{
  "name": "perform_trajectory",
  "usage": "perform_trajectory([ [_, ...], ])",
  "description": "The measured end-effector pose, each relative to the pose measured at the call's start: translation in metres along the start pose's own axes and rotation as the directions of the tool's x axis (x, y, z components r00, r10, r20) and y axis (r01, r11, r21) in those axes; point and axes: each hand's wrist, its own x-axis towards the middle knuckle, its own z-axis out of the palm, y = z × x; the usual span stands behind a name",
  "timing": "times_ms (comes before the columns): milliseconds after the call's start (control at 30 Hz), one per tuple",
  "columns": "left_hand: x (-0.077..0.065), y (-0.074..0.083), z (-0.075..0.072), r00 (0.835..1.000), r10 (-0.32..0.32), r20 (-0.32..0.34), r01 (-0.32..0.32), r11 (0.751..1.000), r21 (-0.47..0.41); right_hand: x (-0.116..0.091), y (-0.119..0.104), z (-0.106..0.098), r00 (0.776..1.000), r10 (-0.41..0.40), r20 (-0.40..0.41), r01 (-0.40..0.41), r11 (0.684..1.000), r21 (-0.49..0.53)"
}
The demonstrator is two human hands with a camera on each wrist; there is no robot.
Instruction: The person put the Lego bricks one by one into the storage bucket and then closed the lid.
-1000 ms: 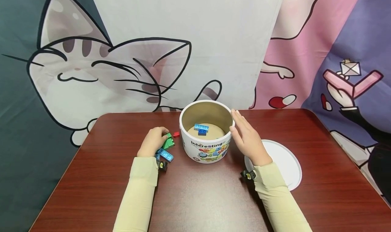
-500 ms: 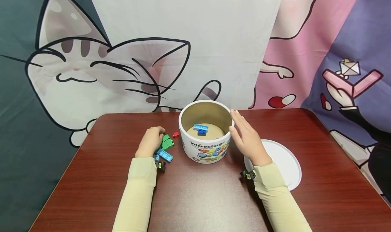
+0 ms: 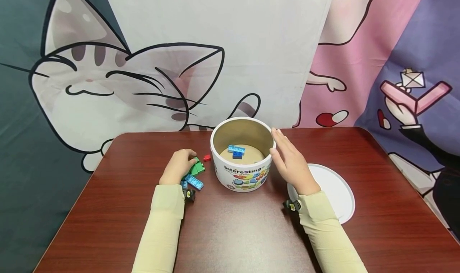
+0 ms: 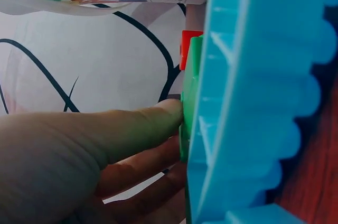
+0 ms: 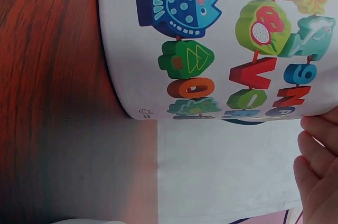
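My left hand [image 3: 177,166] reaches into a small pile of toy building bricks left of a white bucket. Its thumb and fingers pinch at a green building brick [image 3: 197,168]; in the left wrist view the thumb touches the green brick [image 4: 189,97], while the fingertips are hidden. A light-blue brick [image 3: 194,182] lies by the wrist and fills much of the left wrist view. Beyond is a small red brick [image 3: 207,158]. My right hand [image 3: 292,165] rests with extended fingers against the right side of the bucket [image 3: 242,180]. Inside lie a light-blue brick [image 3: 236,149] and a dark-blue one [image 3: 237,155].
A round white lid [image 3: 336,193] lies flat on the brown table [image 3: 233,233], partly under the right forearm. Behind the table's far edge hangs a printed cloth [image 3: 251,57] with a cartoon cat. A dark object [image 3: 447,201] stands at the far right.
My left hand drew slightly left off the green bricks, then came back right so its thumb overlaps them again. My right hand and the bucket have stayed in place.
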Motion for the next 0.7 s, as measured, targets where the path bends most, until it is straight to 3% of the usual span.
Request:
perform_trajectory([
  [400,0.0028,-0.0021,0.0004,0.999,0.034,0.005,-0.034,0.998,0.057,-0.0002,-0.0001,0.0004,1.000,0.001,-0.001,-0.001,1.000,0.003],
  [700,0.0016,-0.0030,-0.0031,0.998,0.059,-0.013,-0.059,0.997,0.046,-0.0003,0.0008,0.0008,1.000,0.004,-0.002,-0.004,1.000,0.000],
])
